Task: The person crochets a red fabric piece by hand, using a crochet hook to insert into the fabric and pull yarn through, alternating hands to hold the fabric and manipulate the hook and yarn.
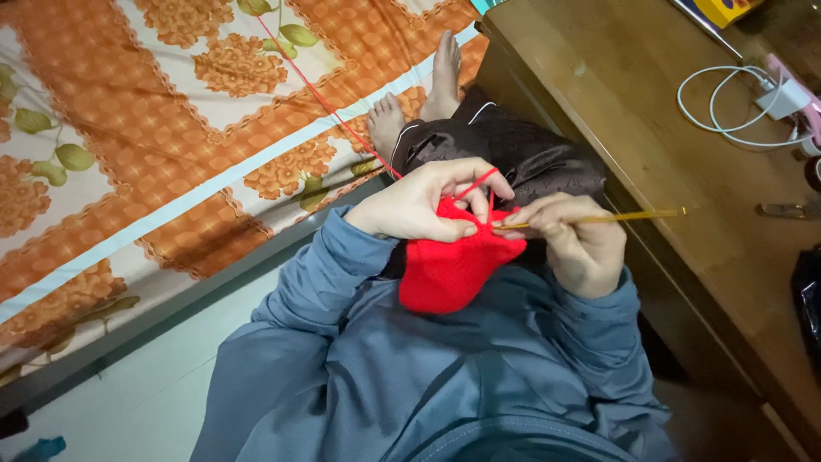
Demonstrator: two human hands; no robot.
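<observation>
My left hand (pixel 423 204) pinches the top edge of a red crocheted piece (pixel 449 269) that hangs down over my blue sweatshirt. A red yarn strand (pixel 325 101) loops over my left fingers and runs away across the bed. My right hand (pixel 577 244) grips a thin yellow crochet hook (pixel 616 217), whose tip meets the red work between the two hands while its tail points right over the table. Both hands sit close together above my lap.
An orange floral bed cover (pixel 128 145) fills the left. My bare feet (pixel 419 98) rest on the bed edge. A wooden table (pixel 650 137) on the right holds a white charger with cable (pixel 744 98) and a small metal item (pixel 787 210).
</observation>
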